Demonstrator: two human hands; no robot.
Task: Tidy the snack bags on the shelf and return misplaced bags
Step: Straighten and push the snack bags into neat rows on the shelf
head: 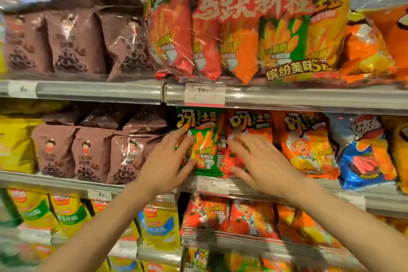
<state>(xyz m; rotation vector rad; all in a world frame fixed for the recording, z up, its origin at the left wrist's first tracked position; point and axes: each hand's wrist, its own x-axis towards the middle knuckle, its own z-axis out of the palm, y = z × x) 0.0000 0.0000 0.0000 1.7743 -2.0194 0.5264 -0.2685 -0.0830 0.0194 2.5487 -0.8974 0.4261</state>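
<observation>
Green bag: the green snack bag (206, 141) stands upright on the middle shelf (265, 192), its long axis vertical, between the brown bags on its left and a red bag on its right.
Left hand: the left hand (164, 163) has its grip spread wide, fingers fanned over the green bag's left edge, thumb near the bag's lower corner; it presses or frames the bag rather than pinching it (no closed hold is visible).
Right hand: the right hand (260, 161) is also wide open, palm flat against the red bag (237, 139), fingertips reaching toward the green bag's right edge.
Key relation: the green bag sits between the two hands, touching the left fingers and just beside the right ones; the left hand is the nearer.
Likely step: judged from the task, both palms are squaring up these two front bags, or closing in on the green one to lift it out.
Neighbours right: an orange bag (306, 143) and then a blue bag (362, 154) lean on the same shelf.
Neighbours left: brown bags (92, 154) stand in a row.
Farther up: a large multi-pack (242, 24) hangs over the upper shelf edge, above a price tag (204, 94).
Risk: the upright bags look light and could topple forward.
</observation>
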